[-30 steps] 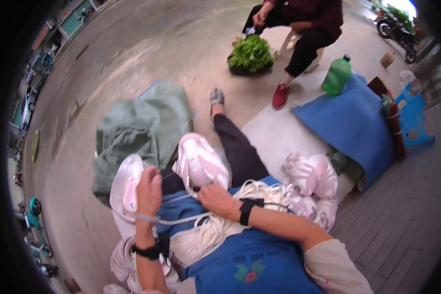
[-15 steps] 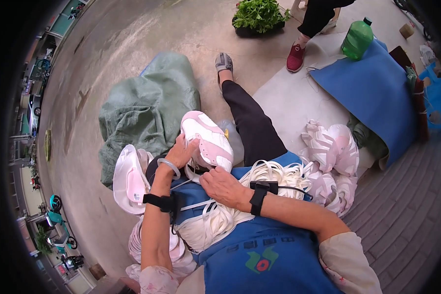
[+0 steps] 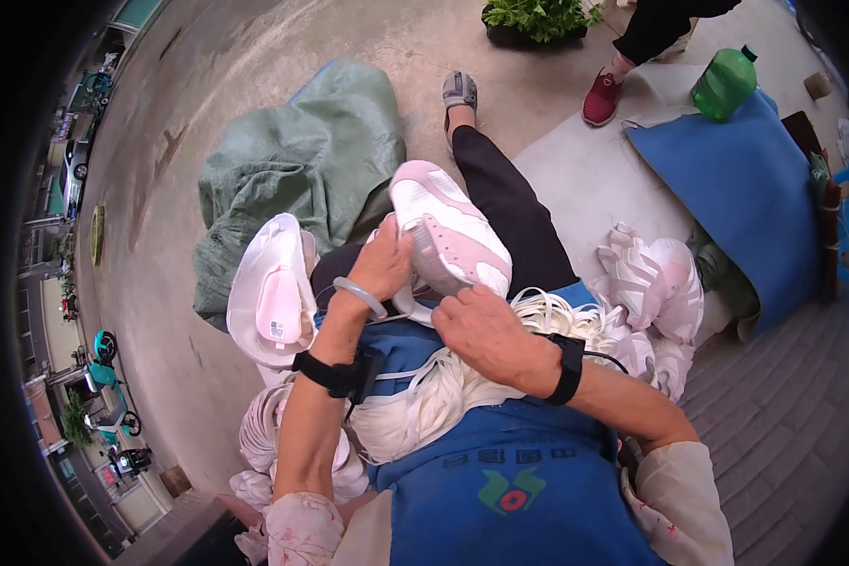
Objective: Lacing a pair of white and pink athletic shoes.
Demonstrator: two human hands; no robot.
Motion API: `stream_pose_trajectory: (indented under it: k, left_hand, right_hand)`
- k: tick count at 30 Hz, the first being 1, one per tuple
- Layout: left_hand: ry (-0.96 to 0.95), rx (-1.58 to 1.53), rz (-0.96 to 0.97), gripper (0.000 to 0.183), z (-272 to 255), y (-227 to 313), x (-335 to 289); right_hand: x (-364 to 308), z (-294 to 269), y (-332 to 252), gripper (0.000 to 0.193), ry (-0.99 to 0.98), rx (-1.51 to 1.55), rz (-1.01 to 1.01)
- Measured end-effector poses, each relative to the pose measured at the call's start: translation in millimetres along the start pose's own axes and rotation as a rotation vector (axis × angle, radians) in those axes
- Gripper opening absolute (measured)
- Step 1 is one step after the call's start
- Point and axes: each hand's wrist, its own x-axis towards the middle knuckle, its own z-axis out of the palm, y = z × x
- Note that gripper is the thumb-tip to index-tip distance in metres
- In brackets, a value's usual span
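A pink and white sneaker (image 3: 453, 226) is tilted above my lap, its pink end pointing away from me. My left hand (image 3: 384, 264) grips its left side, with the fingers curled round the edge. Against the sneaker's near edge, the fingers of my right hand (image 3: 491, 335) are bent and pressed together; what they pinch is hidden. Below my hands a loose heap of flat white shoelaces (image 3: 424, 406) spreads over the blue apron (image 3: 519, 462) on my lap. Another white shoe (image 3: 278, 292) with a pink insole lies beside my left arm.
More pink and white shoe pieces (image 3: 665, 283) are piled at my right, and another stack (image 3: 264, 424) at my lower left. A green cloth sack (image 3: 292, 170) lies ahead. Farther right are a blue sheet (image 3: 726, 179), a green bottle (image 3: 726, 83) and another person's red shoe (image 3: 601, 99).
The sneaker and both hands have shifted a little up and right in view, along with a turn of the whole scene. My left hand keeps its hold on the sneaker.
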Motion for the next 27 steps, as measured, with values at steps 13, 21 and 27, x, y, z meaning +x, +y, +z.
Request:
stream_pose_trajectory:
  k: [13, 21, 27]
  left_hand:
    - [0.198, 0.699, 0.311, 0.059, 26, 0, -79]
    - [0.208, 0.68, 0.321, 0.065, 40, 1, -80]
    - [0.266, 0.616, 0.345, 0.071, 39, 10, -67]
  right_hand:
    - [4, 60, 40, 0.015, -0.08, 0.066, 0.017]
    - [1, 51, 24, 0.014, -0.021, 0.087, -0.032]
    - [39, -9, 8, 0.03, 0.262, 0.018, 0.53]
